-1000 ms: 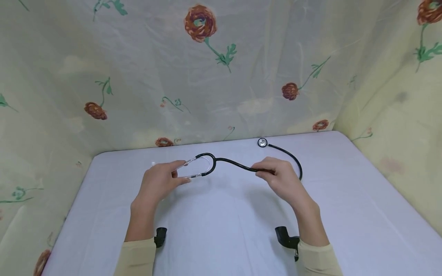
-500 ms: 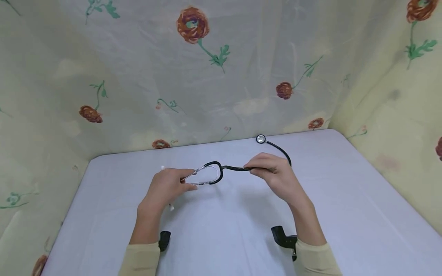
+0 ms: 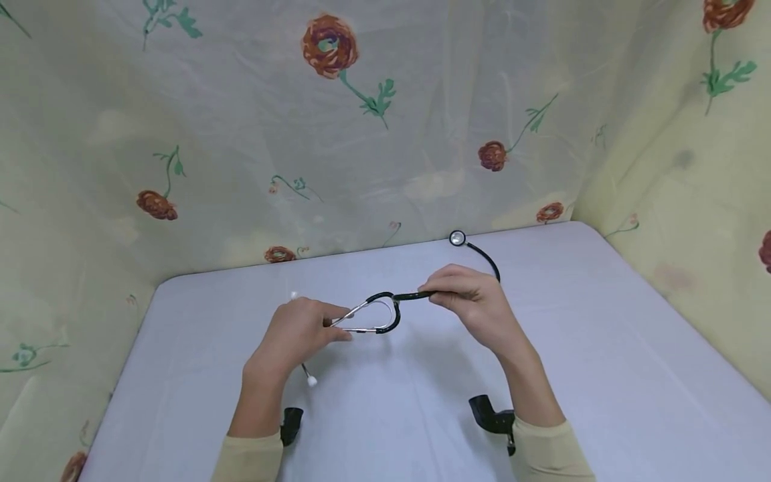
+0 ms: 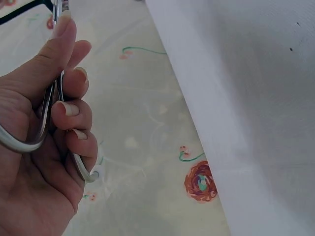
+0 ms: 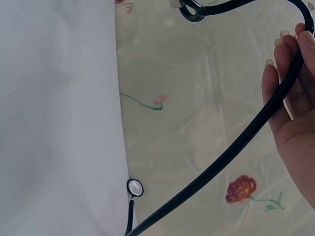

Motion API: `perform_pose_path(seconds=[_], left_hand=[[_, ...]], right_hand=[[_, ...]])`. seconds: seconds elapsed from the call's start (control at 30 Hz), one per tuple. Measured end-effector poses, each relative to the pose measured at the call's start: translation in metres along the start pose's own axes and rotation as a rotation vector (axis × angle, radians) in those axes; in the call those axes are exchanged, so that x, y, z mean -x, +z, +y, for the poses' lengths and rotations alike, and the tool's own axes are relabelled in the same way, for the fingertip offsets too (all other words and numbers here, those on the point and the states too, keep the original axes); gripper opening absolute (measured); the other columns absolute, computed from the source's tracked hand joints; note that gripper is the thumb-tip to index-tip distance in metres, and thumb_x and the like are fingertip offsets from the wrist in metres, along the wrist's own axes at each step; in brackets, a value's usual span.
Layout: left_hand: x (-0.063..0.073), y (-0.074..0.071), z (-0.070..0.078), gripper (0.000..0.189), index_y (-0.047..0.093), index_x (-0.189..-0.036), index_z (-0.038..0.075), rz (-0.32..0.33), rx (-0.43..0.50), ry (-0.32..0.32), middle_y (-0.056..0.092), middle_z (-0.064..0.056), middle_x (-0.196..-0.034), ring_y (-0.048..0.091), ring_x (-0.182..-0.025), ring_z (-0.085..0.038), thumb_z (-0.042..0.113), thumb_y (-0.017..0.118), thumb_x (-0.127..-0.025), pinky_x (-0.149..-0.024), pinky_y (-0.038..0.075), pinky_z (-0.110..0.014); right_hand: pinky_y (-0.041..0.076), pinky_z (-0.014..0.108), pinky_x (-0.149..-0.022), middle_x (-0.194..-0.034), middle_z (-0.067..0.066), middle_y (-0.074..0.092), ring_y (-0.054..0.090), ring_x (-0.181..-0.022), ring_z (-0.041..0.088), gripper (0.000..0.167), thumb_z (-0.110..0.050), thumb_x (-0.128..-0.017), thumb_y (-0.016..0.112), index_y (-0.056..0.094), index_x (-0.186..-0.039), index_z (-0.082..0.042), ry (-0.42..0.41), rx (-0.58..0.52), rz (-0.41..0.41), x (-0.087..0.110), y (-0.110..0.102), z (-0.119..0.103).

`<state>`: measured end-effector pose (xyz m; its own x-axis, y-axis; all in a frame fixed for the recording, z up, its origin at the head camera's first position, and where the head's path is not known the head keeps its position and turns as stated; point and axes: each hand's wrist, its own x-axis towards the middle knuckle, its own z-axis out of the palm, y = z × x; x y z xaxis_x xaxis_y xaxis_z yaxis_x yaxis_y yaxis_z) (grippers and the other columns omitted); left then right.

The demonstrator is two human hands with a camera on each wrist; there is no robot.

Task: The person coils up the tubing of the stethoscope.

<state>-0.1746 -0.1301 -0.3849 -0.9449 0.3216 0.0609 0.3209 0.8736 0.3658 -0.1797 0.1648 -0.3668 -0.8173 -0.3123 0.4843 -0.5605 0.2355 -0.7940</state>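
Note:
A stethoscope with black tubing (image 5: 211, 172) and metal ear tubes (image 4: 45, 110) stretches between both hands, raised over the table. My left hand (image 3: 298, 331) grips the ear tubes, its thumb and fingers curled about them in the left wrist view. Beside that hand, a white ear tip (image 3: 311, 381) shows below the palm. My right hand (image 3: 472, 301) pinches the tubing close behind the black Y-shaped fork (image 3: 394, 311). Beyond the right hand the tubing curves back to the round chest piece (image 3: 458, 238), which lies near the table's far edge.
A white-covered table (image 3: 385, 415) spreads under both hands. Pale curtains (image 3: 241, 134) printed with flowers hang behind it and at the sides. Black mounts (image 3: 490, 416) stick out from the wrists.
My left hand has moved right and slightly nearer with the ear tubes. The right hand has shifted slightly left, and the tubing between the hands is shorter.

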Motion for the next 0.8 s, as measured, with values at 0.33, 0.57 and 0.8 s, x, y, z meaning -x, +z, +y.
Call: perform_pose_path(seconds=[0.33, 0.57, 0.8], left_hand=[[0.005, -0.001, 0.015, 0.034, 0.076, -0.111, 0.034, -0.026, -0.011, 0.1, 0.066, 0.019, -0.067, 0.051, -0.062, -0.001, 0.036, 0.083, -0.078, -0.06, 0.04, -0.026], [0.006, 0.001, 0.027, 0.037, 0.075, -0.113, 0.036, -0.057, 0.045, 0.163, 0.074, 0.018, -0.081, 0.057, -0.068, 0.004, 0.04, 0.082, -0.078, -0.065, 0.044, -0.023], [0.007, -0.001, 0.043, 0.037, 0.076, -0.113, 0.033, -0.113, 0.16, 0.206, 0.075, 0.019, -0.086, 0.056, -0.063, 0.0, 0.041, 0.082, -0.077, -0.059, 0.043, -0.021]], right_hand=[[0.051, 0.021, -0.073, -0.097, 0.006, 0.072, 0.064, -0.09, 0.011, 0.017, 0.001, -0.089, 0.069, 0.078, -0.1, -0.007, -0.017, -0.006, 0.033, -0.002, 0.002, -0.003], [0.051, 0.021, -0.078, -0.097, 0.006, 0.072, 0.064, -0.092, 0.01, 0.017, -0.002, -0.091, 0.067, 0.078, -0.101, -0.009, 0.022, 0.022, 0.035, -0.003, 0.012, 0.004], [0.052, 0.023, -0.078, -0.096, -0.001, 0.073, 0.064, -0.09, 0.01, 0.017, -0.006, -0.092, 0.068, 0.078, -0.102, -0.016, 0.09, 0.049, -0.02, -0.005, 0.022, 0.01]])
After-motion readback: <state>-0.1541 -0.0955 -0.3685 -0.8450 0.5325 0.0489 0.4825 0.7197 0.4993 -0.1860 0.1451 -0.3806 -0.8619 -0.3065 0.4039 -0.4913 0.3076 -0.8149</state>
